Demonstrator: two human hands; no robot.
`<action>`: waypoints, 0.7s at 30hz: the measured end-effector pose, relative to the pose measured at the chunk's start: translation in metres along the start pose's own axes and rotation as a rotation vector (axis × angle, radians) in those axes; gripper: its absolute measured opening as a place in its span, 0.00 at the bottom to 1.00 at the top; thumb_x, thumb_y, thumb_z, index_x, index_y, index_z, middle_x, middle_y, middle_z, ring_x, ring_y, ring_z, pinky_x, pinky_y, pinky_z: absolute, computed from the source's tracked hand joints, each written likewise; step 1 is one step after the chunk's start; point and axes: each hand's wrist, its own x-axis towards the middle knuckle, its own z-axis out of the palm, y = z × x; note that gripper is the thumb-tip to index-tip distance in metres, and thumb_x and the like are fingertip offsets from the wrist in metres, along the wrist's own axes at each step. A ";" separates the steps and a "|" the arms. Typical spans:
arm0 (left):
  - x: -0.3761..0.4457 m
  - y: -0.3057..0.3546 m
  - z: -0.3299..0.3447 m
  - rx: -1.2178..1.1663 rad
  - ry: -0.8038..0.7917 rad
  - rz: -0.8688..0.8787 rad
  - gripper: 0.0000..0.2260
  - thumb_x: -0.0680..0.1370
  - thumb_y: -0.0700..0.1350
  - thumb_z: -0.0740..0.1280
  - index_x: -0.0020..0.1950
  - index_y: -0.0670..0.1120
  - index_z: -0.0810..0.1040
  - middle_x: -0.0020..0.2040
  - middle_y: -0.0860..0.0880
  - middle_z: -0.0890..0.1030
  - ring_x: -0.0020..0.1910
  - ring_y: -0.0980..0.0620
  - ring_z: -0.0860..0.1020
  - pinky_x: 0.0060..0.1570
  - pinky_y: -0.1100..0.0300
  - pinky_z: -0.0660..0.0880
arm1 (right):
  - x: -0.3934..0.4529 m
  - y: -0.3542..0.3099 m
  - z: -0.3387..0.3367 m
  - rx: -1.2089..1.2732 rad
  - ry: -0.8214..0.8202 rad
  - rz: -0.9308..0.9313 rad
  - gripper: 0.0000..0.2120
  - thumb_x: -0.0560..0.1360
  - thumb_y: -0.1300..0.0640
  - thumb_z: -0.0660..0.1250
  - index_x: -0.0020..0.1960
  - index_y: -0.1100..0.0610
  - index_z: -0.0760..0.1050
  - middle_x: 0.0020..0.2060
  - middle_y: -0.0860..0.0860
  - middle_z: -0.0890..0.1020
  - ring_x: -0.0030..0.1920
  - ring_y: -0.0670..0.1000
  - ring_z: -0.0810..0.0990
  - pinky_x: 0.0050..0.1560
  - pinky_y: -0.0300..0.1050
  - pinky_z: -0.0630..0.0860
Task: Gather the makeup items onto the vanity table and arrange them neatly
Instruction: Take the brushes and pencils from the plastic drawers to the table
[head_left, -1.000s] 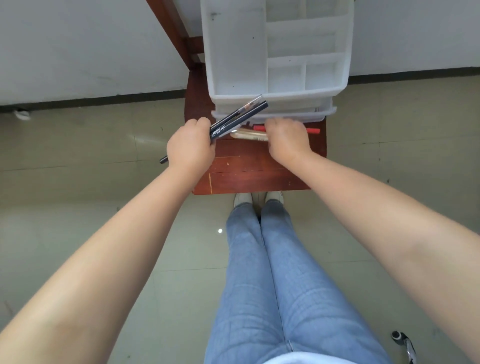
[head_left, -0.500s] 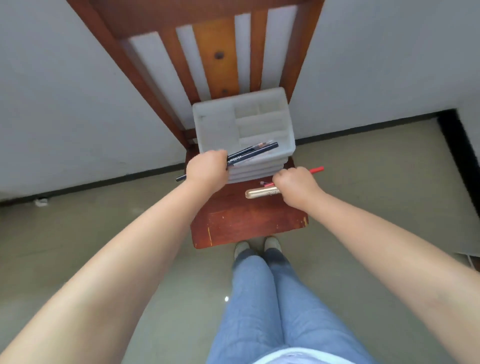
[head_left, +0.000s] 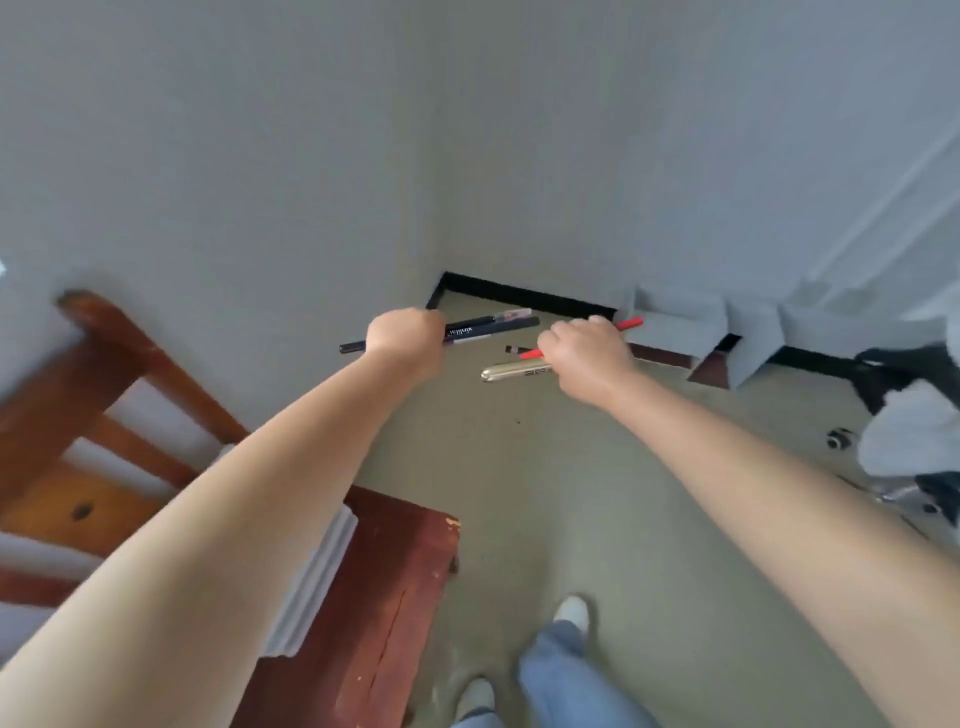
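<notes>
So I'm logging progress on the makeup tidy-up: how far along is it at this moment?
Pickup looks done: the left hand grips dark pencils, and the right hand grips a red pencil and a gold tube. In hand: carrying them past the wooden chair, where the white organizer sits. Left: no vanity table is in view, so placing and arranging remain.

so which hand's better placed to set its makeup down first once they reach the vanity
Probably the right hand: it holds the gold tube and red pencil, and leads. The left hand grips the dark pencils. No vanity in view.
</notes>
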 end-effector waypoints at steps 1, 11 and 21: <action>0.004 0.027 -0.006 0.024 0.000 0.076 0.08 0.75 0.38 0.59 0.52 0.44 0.73 0.49 0.44 0.78 0.39 0.45 0.70 0.36 0.57 0.65 | -0.025 0.017 -0.002 0.002 -0.005 0.066 0.12 0.71 0.69 0.57 0.54 0.62 0.70 0.52 0.57 0.76 0.54 0.57 0.74 0.50 0.48 0.65; -0.065 0.383 -0.059 0.160 0.086 0.887 0.09 0.74 0.38 0.59 0.52 0.44 0.73 0.51 0.44 0.78 0.48 0.43 0.76 0.39 0.57 0.68 | -0.349 0.154 -0.011 -0.020 -0.017 0.874 0.15 0.68 0.70 0.58 0.54 0.63 0.71 0.50 0.58 0.77 0.51 0.57 0.75 0.49 0.47 0.67; -0.303 0.720 -0.060 0.123 0.154 1.438 0.10 0.75 0.39 0.57 0.55 0.44 0.72 0.52 0.45 0.77 0.50 0.44 0.76 0.41 0.57 0.68 | -0.722 0.185 -0.021 -0.158 -0.131 1.441 0.12 0.72 0.66 0.58 0.55 0.60 0.71 0.51 0.55 0.78 0.51 0.57 0.76 0.48 0.46 0.68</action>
